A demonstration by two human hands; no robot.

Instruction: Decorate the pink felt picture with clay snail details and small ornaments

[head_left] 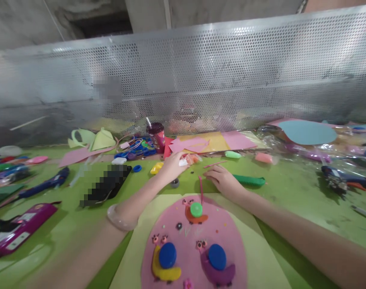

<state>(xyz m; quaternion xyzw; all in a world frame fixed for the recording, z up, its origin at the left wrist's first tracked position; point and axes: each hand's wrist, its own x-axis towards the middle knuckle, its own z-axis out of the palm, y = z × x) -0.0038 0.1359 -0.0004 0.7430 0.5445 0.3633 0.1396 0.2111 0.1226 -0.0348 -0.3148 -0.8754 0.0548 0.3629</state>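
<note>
My left hand (pixel 172 165) is closed on a small clear-wrapped packet of pinkish-orange clay (pixel 194 158), with something white beside its fingertips. My right hand (pixel 220 178) rests on the green table, its fingers stretched toward the left. A thin pink strip (pixel 214 164) lies just beyond those fingers, and a second pink strip (pixel 200 186) stands out from the top of the pink disc (pixel 191 249). Snail figures with bottle-cap shells sit on that disc: an orange one (pixel 196 212), a yellow one (pixel 166 263) and a purple one (pixel 218 265). Pale yellow paper (pixel 261 257) lies beneath.
Left are a black phone-like slab (pixel 106 186), a purple device (pixel 26 228) and a blue glue gun (pixel 47 184). A lidded cup (pixel 156 136) with a straw stands behind. Right are a green clay stick (pixel 249 180), tools and plastic bags. A perforated metal panel (pixel 201 80) borders the back.
</note>
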